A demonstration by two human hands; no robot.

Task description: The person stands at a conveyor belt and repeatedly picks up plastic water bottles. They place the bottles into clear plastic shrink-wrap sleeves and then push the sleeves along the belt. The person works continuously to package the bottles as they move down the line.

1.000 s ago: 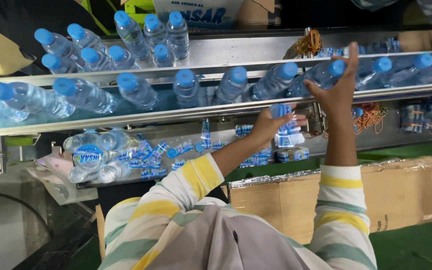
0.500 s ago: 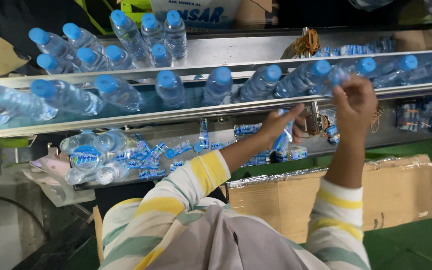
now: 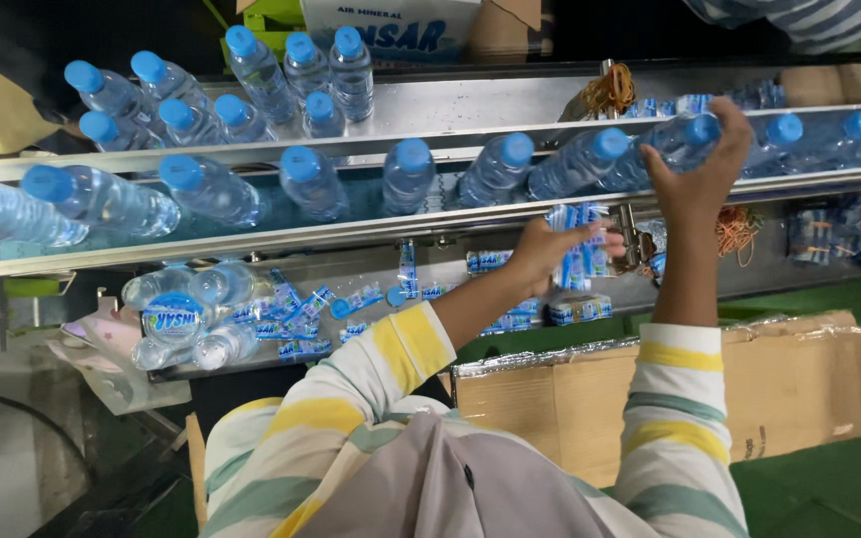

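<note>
The right hand (image 3: 695,164) grips a blue-capped bottle (image 3: 665,144) on the conveyor (image 3: 351,231), while the left hand (image 3: 550,254) just below clutches a bundle of labels (image 3: 578,244).

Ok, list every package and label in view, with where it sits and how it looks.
Label stack: in left hand, thin blue-and-white strips.
Loose labels: scattered on the metal shelf under the conveyor, blue-white.
Round label: on a lying bottle at the shelf's left end, blue and white.
Cardboard box: lower right, brown, foil-edged.
Printed carton: top centre, white with blue print.
</note>
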